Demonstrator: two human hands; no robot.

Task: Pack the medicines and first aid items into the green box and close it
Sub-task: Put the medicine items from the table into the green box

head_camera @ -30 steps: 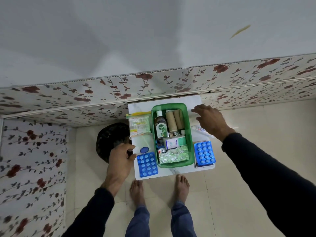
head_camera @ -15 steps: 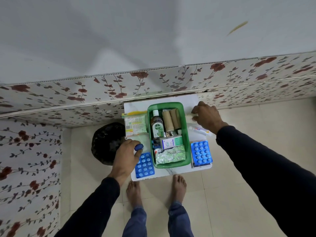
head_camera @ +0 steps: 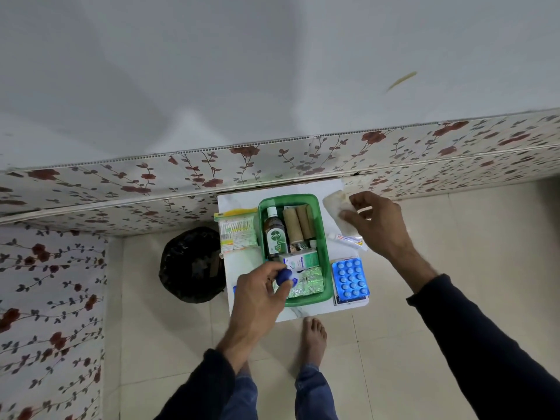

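Observation:
The open green box [head_camera: 322, 234] stands on a small white table [head_camera: 233, 198]. Inside lie a Dettol bottle [head_camera: 275, 236], tan bandage rolls [head_camera: 298, 224], a small carton [head_camera: 301, 262] and silver-green strips [head_camera: 306, 283]. My left hand [head_camera: 257, 294] grips a small blue round item [head_camera: 284, 277] over the box's near left corner. My right hand [head_camera: 374, 222] holds a white cotton pad [head_camera: 335, 209] above the table's far right. A blue blister pack [head_camera: 350, 278] and a white tube [head_camera: 348, 240] lie right of the box; a packet of swabs [head_camera: 238, 231] lies left of it.
A black bag-lined bin [head_camera: 191, 265] sits on the tiled floor left of the table. A floral-panelled wall [head_camera: 151, 180] runs behind the table and along the left side. My bare foot [head_camera: 313, 341] stands at the table's near edge.
My left hand lifted the blue item off the table and carried it right, over the box. My right hand picked up the white pad at the far right.

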